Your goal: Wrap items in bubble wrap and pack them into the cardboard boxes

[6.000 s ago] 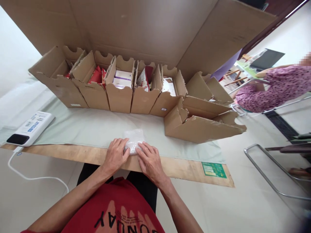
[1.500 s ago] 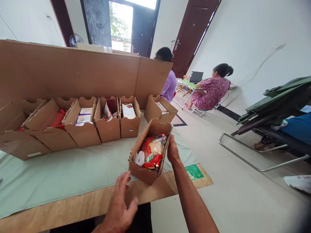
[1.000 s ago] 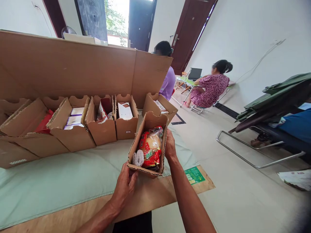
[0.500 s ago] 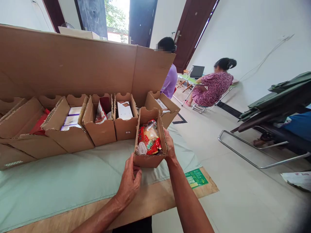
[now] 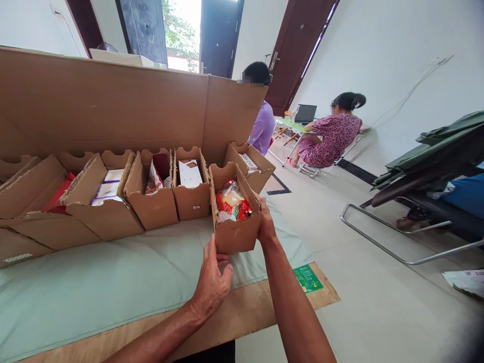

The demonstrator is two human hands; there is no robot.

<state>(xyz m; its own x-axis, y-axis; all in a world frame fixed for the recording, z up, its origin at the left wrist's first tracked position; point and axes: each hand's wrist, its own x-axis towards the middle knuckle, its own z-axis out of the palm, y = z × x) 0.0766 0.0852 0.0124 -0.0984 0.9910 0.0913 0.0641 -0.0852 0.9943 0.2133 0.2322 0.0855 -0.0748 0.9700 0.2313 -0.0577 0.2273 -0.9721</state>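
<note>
Between my two hands is an open-topped cardboard bin (image 5: 237,237), held just over the green cloth. Red snack packets (image 5: 231,201) in clear, shiny plastic lie inside it. My left hand (image 5: 214,278) supports the bin's lower left front corner, with some fingers hidden beneath it. On the right, my right hand (image 5: 266,222) grips the side wall, its fingertips partly out of sight. Just left of the bin stands another cardboard bin (image 5: 192,204) with a white box (image 5: 190,173) in it. Behind it, a further bin (image 5: 266,176) sits at an angle.
More cardboard bins (image 5: 155,206) line the table to the left, before a tall cardboard panel (image 5: 151,106). A green cloth (image 5: 124,282) covers much of the wooden tabletop (image 5: 260,312). Two people sit beyond the panel; a folding chair (image 5: 378,237) stands at right.
The held bin has tipped, so more of its front wall and less of its contents shows. My left hand has shifted slightly right along with it.
</note>
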